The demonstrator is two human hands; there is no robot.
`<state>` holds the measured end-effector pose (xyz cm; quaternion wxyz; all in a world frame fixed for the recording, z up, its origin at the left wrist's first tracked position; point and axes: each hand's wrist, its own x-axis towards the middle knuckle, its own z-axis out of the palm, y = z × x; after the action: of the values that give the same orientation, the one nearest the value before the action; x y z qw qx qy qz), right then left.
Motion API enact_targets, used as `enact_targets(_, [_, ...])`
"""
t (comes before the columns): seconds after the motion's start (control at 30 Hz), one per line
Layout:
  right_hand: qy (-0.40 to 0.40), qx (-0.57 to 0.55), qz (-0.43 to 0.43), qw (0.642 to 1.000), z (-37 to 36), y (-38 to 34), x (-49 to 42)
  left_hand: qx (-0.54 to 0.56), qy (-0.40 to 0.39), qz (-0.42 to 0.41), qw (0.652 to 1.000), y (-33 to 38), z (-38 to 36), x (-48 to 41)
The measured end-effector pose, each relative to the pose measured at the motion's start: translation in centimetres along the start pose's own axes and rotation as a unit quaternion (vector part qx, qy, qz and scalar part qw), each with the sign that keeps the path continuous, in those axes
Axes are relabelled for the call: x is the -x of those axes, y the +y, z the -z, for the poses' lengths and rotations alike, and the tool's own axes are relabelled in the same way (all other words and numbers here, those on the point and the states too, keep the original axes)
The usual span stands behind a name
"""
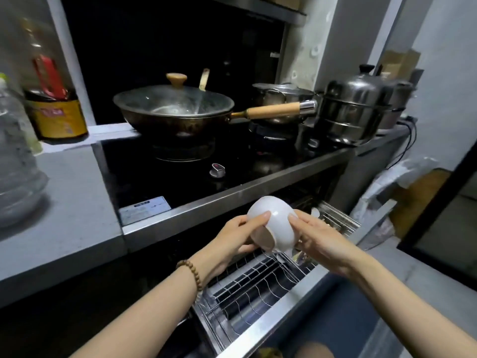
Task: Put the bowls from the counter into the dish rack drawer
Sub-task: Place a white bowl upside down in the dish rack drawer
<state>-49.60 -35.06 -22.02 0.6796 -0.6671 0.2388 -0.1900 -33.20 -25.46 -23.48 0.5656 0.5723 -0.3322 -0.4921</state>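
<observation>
Bowl: from my feed I see a white bowl (273,223) tipped on its side, held in the air over the back part of the open drawer, just in front of the stove's steel edge.
Left hand: my left hand (232,239) grasps the bowl from the left, thumb pressed on its outer wall and the other fingers curled under the rim; a beaded bracelet (192,273) sits on the wrist.
Right hand: my right hand (317,239) grips the opposite side, one fingertip flat on the wall.
Dish rack drawer (258,288): pulled out below the hands, its wire rack showing; a few pale items lie at its far end, too hidden to name.
Stove (180,174): a lidded wok (175,117) stands on the left burner and a steel steamer pot (353,109) stands at the right.
Counter (64,215): grey, to the left of the stove.
</observation>
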Motion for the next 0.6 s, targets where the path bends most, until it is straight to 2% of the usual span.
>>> enact_targets(0.2, [0.053, 0.003, -0.108, 0.993, 5.0, 7.3, -5.1, 0.005, 0.017, 0.106, 0.994, -7.6, -0.5, -7.6])
enact_targets(0.37, [0.027, 0.038, -0.191, 0.981, 8.4, 11.9, -10.3, 0.022, 0.046, 0.146, 0.988, -12.5, -0.1, -12.8])
enact_targets(0.53, [0.008, 0.074, -0.239, 0.968, 10.9, 15.9, -15.4, 0.028, 0.087, 0.166, 0.982, -16.3, 0.9, -17.5])
enact_targets(0.6, [-0.013, 0.085, -0.254, 0.963, 11.4, 17.5, -17.1, -0.008, 0.087, 0.17, 0.982, -17.9, 1.4, -18.9])
